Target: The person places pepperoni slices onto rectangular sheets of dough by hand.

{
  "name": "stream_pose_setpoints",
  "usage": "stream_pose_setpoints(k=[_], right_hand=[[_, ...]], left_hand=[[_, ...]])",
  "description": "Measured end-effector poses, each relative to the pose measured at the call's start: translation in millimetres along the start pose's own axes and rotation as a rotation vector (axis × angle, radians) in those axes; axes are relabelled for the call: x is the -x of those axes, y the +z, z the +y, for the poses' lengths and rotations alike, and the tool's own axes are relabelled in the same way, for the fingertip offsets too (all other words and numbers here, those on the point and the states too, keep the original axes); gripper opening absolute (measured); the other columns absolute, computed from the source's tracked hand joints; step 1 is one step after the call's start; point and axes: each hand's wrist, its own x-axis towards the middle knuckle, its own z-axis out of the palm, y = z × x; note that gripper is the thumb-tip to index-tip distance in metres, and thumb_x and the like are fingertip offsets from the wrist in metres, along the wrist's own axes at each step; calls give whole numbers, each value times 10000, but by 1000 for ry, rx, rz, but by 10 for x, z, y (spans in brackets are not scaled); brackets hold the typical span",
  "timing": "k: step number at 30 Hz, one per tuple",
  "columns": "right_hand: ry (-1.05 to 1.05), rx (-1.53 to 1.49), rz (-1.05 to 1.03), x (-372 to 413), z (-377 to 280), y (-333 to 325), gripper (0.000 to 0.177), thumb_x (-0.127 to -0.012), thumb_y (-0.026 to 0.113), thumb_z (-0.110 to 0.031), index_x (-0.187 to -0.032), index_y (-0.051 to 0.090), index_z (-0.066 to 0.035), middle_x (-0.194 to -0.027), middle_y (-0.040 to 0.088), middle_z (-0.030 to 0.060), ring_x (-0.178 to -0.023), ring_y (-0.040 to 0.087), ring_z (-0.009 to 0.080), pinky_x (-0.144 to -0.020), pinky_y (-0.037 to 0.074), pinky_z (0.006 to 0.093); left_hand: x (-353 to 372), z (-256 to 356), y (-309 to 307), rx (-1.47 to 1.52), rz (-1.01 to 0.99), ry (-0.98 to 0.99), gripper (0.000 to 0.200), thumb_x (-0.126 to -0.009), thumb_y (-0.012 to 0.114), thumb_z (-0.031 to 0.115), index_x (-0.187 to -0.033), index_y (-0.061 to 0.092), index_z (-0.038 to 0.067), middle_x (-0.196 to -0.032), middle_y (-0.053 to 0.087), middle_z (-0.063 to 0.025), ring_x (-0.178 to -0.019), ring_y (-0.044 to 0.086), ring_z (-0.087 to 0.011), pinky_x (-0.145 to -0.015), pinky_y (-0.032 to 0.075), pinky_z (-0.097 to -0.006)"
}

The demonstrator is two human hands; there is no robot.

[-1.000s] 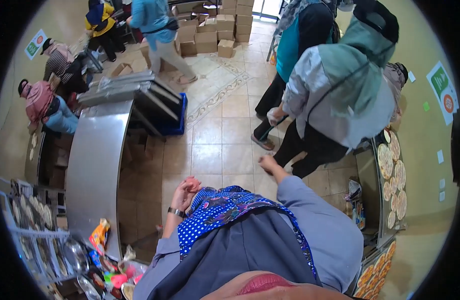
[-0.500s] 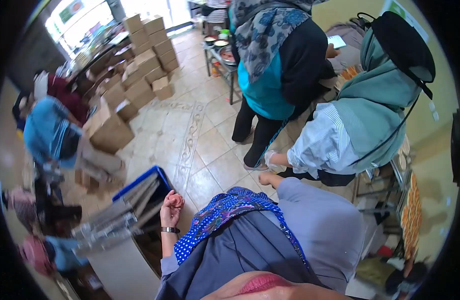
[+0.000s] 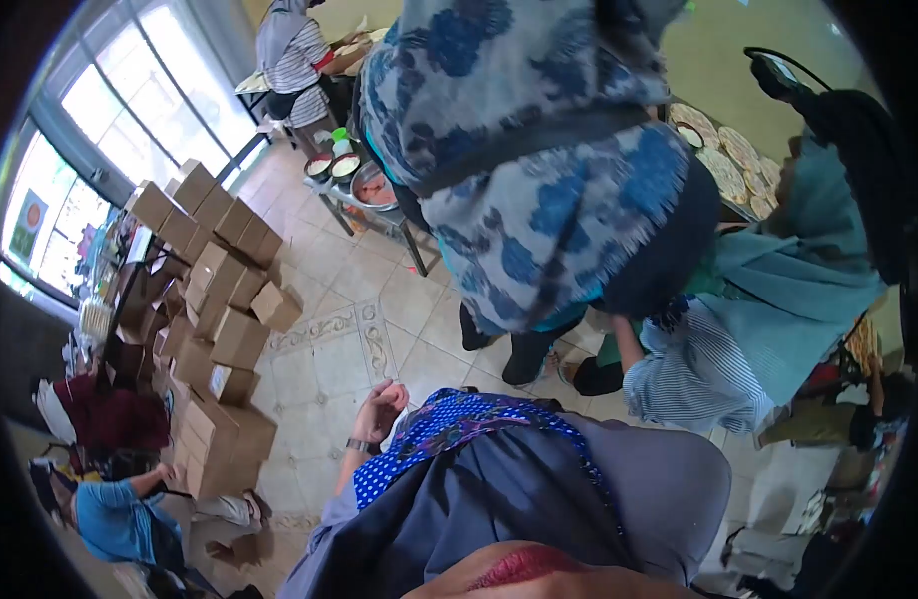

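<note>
My left hand (image 3: 381, 407) hangs in front of my left hip, beside the blue dotted cloth (image 3: 429, 424) on my chest. A dark band (image 3: 362, 445) circles its wrist. The fingers curl in loosely, and I see nothing held in them. My right hand is out of sight; only the grey sleeve (image 3: 669, 474) on that side shows. Close ahead, a person in a blue-flowered grey scarf (image 3: 539, 150) blocks much of the view. To the right, a person in a green head covering (image 3: 788, 290) bends by that person.
Cardboard boxes (image 3: 241, 339) stand piled at left, with a person in blue (image 3: 130, 514) beside them. A low table (image 3: 419, 250) carries bowls and a metal basin (image 3: 372, 187) of reddish contents. Round flat food pieces (image 3: 723, 170) fill a tray at the right. Tiled floor (image 3: 339, 369) lies between.
The view has shifted forward, so the people ahead appear closer. The blue crate has left the view. My right hand, seen before, no longer shows. My left hand remains curled.
</note>
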Motion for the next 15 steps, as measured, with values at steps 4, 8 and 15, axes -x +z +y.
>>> stream_pose_setpoints(k=[4,8,15], right_hand=[[149,-166,74,-89,-118,-98,235,-774,547,-253,-789,700,-75,-852,675,161,-783,650,305,-713,501,415],[227,-263,118,-680,-341,-344,233,-775,540,-244,-786,702,-77,-872,678,162,-795,652,305,-721,499,414],[371,-322,121,-1190,-1261,-433,226,-777,544,-243,-785,702,-82,-874,679,159,-795,652,300,-722,498,409]], left_hand=[[-683,697,444,-41,-108,-98,418,-846,599,34,-1214,406,-13,-976,606,-86,-930,619,-234,-903,489,-372],[-1778,1126,408,-88,-129,-41,351,-862,506,-13,-1201,418,-21,-979,603,-89,-938,625,-213,-814,533,-326],[-3624,1995,384,-195,-397,-161,139,-818,447,33,-860,579,25,-785,596,-52,-728,591,-149,-633,466,-219]])
